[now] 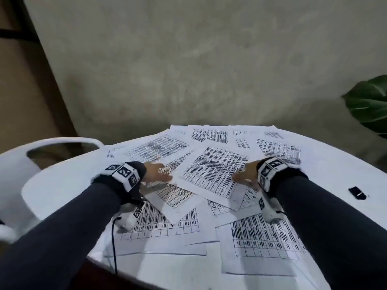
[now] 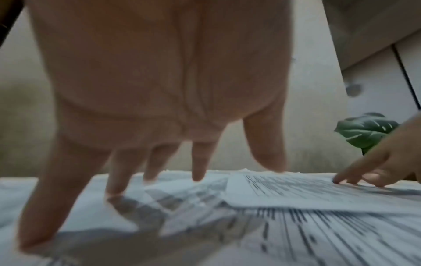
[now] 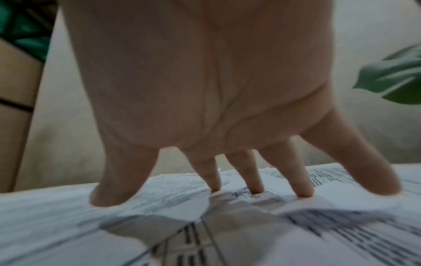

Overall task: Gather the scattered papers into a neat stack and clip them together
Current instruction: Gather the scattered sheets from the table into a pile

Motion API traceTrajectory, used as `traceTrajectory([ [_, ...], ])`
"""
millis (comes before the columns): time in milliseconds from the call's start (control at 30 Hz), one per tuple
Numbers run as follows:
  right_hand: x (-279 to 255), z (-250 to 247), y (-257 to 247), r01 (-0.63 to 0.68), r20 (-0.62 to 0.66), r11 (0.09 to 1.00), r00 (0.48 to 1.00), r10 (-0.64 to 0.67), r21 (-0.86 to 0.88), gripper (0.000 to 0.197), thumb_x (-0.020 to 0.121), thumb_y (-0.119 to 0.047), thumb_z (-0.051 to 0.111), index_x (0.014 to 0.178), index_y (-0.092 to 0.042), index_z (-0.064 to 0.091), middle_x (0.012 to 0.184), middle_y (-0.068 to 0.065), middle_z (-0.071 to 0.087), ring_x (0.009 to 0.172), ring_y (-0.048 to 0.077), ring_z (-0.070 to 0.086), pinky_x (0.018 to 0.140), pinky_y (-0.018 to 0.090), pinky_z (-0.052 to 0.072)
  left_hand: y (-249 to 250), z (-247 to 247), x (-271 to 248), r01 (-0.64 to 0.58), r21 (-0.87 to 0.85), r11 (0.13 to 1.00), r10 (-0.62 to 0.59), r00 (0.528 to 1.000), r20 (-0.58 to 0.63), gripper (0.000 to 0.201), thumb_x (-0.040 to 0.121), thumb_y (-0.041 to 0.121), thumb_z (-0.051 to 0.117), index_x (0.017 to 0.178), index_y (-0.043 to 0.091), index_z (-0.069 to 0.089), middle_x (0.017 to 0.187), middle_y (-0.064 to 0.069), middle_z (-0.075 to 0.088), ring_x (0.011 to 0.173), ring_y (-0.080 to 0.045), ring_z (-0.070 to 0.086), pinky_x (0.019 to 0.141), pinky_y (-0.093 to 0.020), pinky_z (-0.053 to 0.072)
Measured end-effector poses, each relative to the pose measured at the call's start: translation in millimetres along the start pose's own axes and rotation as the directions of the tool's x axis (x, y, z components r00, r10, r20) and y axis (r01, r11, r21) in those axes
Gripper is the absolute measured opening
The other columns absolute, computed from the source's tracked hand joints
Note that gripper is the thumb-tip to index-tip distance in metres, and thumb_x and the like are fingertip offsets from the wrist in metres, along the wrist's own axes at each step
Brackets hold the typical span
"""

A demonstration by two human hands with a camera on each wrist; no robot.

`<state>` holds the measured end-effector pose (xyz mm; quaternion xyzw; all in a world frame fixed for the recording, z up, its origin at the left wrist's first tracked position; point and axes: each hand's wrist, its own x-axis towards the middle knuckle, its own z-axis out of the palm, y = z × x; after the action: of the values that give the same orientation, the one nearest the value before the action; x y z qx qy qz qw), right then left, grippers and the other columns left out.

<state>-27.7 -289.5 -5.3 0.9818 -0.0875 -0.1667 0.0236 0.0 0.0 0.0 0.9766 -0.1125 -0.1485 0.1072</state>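
Observation:
Several printed sheets (image 1: 211,170) lie scattered and overlapping across a round white table (image 1: 335,185). My left hand (image 1: 157,172) rests flat on the sheets left of centre, its straight fingers (image 2: 198,162) spread and touching paper (image 2: 296,194). My right hand (image 1: 245,174) lies on the right edge of the topmost tilted sheet, fingertips (image 3: 252,180) pressing the paper (image 3: 159,194). A small black binder clip (image 1: 357,192) sits on the table at the far right, apart from both hands. The right hand's fingers (image 2: 355,172) also show in the left wrist view.
A white plastic chair (image 1: 31,170) stands at the table's left. A green leafy plant (image 1: 368,103) is at the right, beside the grey wall (image 1: 188,59). A thin black cable (image 1: 114,243) hangs from my left wrist over the near table edge.

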Motion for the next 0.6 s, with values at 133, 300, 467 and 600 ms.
traceTrajectory([
  [133, -5.9, -2.2, -11.6, 0.077, 0.066, 0.997, 0.995, -0.077, 0.005, 0.077, 0.079, -0.053, 0.065, 0.141, -0.016, 0.040, 0.142, 0.007, 0.047, 0.127, 0.027, 0.047, 0.101, 0.032, 0.039, 18.6, 5.3, -20.8, -0.050, 0.083, 0.995, 0.040, 0.992, 0.120, 0.061, 0.096, 0.047, 0.036, 0.148, 0.017, 0.025, 0.148, -0.012, 0.039, 0.132, -0.026, 0.044, 0.099, -0.024, 0.042],
  [300, -13.8, -14.7, -8.9, 0.054, 0.081, 0.992, 0.995, -0.064, 0.115, 0.073, 0.080, -0.033, 0.071, 0.143, -0.016, 0.038, 0.149, 0.008, 0.040, 0.126, 0.023, 0.048, 0.100, 0.035, 0.045, 9.5, -10.9, -1.0, 0.096, 0.084, 0.992, -0.100, 0.994, 0.046, 0.068, 0.088, 0.052, 0.049, 0.143, 0.014, 0.035, 0.148, -0.012, 0.039, 0.132, -0.030, 0.042, 0.102, -0.034, 0.042],
  [467, -18.6, -2.2, -27.5, 0.023, 0.025, 0.999, 0.999, -0.022, -0.024, 0.065, 0.083, -0.058, 0.054, 0.125, -0.010, 0.054, 0.128, 0.011, 0.059, 0.116, 0.029, 0.056, 0.098, 0.039, 0.045, 13.5, -3.6, -13.2, 0.118, 0.003, 0.993, -0.114, 0.956, 0.269, 0.081, 0.087, 0.058, 0.045, 0.151, 0.023, 0.009, 0.159, -0.005, 0.015, 0.143, -0.025, 0.025, 0.111, -0.034, 0.026],
  [600, -13.5, -3.0, -37.4, -0.042, -0.056, 0.993, 0.997, 0.048, 0.115, 0.079, 0.069, -0.040, 0.079, 0.130, -0.007, 0.042, 0.127, 0.011, 0.059, 0.112, 0.032, 0.059, 0.087, 0.037, 0.050, 27.0, -5.0, -19.4, 0.076, -0.292, 0.953, 0.005, 0.964, 0.267, 0.078, 0.087, 0.051, 0.051, 0.150, 0.027, 0.011, 0.151, -0.010, 0.032, 0.120, -0.028, 0.049, 0.098, -0.040, 0.046],
])
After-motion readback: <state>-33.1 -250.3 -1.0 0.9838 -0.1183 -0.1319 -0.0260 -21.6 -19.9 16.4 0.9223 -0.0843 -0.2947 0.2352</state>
